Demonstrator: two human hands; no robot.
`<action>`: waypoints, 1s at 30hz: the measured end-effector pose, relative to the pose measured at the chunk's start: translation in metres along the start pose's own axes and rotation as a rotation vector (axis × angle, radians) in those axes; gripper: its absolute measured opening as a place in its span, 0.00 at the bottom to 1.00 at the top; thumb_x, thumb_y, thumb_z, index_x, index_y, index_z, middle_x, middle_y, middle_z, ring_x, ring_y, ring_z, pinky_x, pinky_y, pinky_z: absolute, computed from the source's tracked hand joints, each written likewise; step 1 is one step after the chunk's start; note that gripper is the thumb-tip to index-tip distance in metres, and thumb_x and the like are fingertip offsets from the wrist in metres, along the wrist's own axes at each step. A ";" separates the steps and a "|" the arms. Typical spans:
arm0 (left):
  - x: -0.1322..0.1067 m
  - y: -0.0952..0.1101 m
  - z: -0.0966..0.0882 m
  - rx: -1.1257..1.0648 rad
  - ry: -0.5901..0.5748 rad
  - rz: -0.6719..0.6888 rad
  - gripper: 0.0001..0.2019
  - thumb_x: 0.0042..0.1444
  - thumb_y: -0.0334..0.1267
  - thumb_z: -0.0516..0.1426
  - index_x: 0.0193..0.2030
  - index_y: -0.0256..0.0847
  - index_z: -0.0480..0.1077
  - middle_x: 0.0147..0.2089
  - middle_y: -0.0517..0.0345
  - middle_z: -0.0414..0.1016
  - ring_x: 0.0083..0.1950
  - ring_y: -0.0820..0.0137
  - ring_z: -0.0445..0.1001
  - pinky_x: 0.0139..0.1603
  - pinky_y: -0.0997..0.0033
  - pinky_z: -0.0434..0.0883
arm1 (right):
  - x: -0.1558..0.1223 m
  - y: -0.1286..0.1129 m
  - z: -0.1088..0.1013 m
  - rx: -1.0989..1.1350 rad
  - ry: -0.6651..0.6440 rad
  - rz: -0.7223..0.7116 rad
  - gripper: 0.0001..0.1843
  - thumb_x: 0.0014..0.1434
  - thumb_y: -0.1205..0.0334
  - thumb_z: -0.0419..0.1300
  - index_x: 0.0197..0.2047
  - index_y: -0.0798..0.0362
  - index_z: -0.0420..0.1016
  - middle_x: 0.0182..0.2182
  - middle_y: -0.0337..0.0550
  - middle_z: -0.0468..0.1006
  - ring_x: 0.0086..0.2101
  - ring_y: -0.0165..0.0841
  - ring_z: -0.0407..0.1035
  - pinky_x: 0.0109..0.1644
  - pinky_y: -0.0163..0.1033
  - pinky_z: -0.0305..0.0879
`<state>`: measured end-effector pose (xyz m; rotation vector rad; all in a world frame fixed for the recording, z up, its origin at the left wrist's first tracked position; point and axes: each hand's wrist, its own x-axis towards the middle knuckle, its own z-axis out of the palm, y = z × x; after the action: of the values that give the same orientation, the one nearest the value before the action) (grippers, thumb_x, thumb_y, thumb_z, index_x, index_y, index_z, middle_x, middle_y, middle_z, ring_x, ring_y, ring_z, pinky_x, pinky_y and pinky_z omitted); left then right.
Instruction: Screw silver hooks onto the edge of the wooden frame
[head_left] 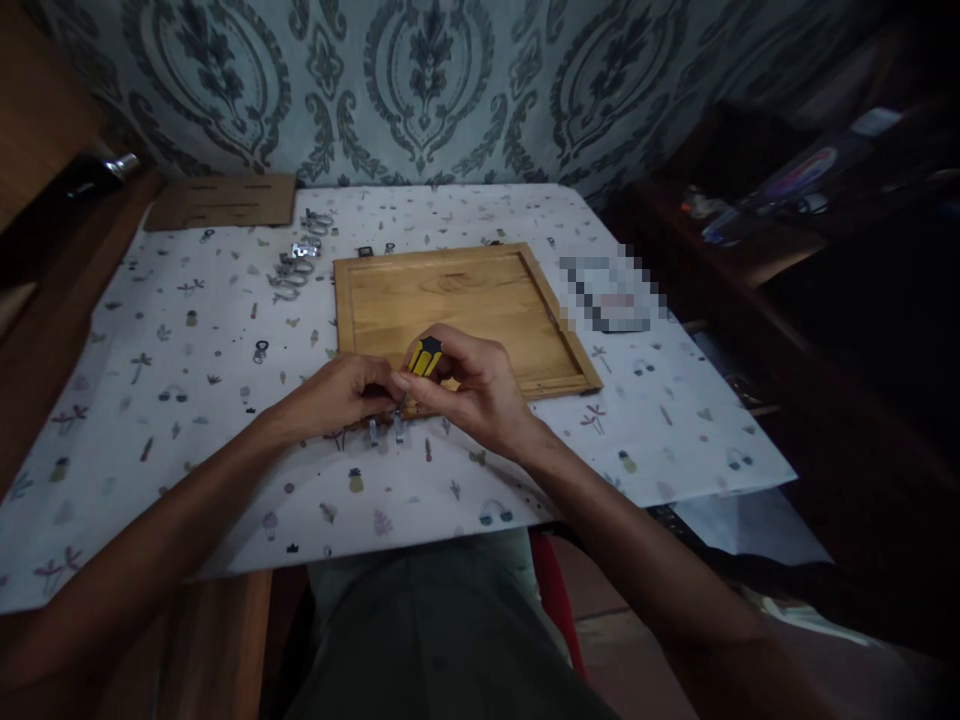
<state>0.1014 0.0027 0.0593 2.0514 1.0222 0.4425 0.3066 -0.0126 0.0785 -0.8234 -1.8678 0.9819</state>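
Bare forearms [187, 520] converging, right hand [480, 392] curled round yellow-black screwdriver [425, 356], left hand [341, 395] fingertips pinched at its tip, metal hooks [396, 430] just below fingers, wooden tray [465, 300] beyond.

The screwdriver [425, 356] showed only its yellow-and-black handle; fingers of the right hand [480, 390] hid its shaft. The metal pieces [384, 428] just below the left hand [341, 395] were too small to identify. Beyond the right hand, a pixelated patch [611, 293] was unreadable.

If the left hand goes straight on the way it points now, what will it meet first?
Probably the right hand, which grips the yellow-black screwdriver: the left hand points toward it, and the two seem to touch.
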 end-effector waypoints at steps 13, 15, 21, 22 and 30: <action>-0.003 0.006 -0.009 -0.052 -0.064 0.100 0.08 0.62 0.38 0.57 0.38 0.40 0.77 0.36 0.56 0.79 0.35 0.70 0.76 0.39 0.71 0.71 | -0.001 -0.002 0.000 0.001 0.008 -0.011 0.21 0.64 0.47 0.64 0.29 0.52 0.64 0.25 0.32 0.63 0.25 0.24 0.60 0.28 0.32 0.56; -0.004 0.008 -0.009 -0.048 -0.067 0.093 0.09 0.63 0.38 0.56 0.38 0.40 0.77 0.35 0.56 0.78 0.35 0.70 0.75 0.40 0.70 0.71 | -0.001 -0.001 0.000 0.008 0.004 -0.012 0.20 0.64 0.47 0.64 0.30 0.52 0.65 0.25 0.32 0.63 0.25 0.24 0.60 0.28 0.32 0.56; -0.005 0.005 -0.010 -0.029 -0.048 0.090 0.10 0.65 0.40 0.54 0.39 0.39 0.76 0.35 0.57 0.78 0.35 0.69 0.75 0.38 0.72 0.70 | 0.000 0.000 0.001 0.011 0.002 -0.008 0.19 0.63 0.49 0.65 0.30 0.52 0.65 0.25 0.31 0.64 0.25 0.24 0.59 0.28 0.33 0.56; -0.005 0.004 -0.010 -0.028 -0.033 0.094 0.11 0.65 0.40 0.54 0.39 0.39 0.76 0.34 0.58 0.78 0.34 0.70 0.75 0.37 0.72 0.70 | 0.000 0.000 0.001 0.014 0.004 -0.013 0.19 0.63 0.50 0.65 0.30 0.52 0.65 0.25 0.31 0.63 0.25 0.24 0.59 0.28 0.33 0.56; -0.026 0.019 -0.008 0.210 0.109 0.041 0.24 0.63 0.61 0.56 0.47 0.40 0.74 0.41 0.53 0.77 0.44 0.60 0.74 0.43 0.63 0.69 | 0.000 0.001 0.001 0.025 0.016 -0.046 0.18 0.63 0.51 0.66 0.30 0.52 0.66 0.25 0.32 0.63 0.25 0.24 0.59 0.27 0.33 0.54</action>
<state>0.0909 -0.0207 0.0796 2.2579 1.1341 0.4906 0.3057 -0.0129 0.0770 -0.7672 -1.8494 0.9659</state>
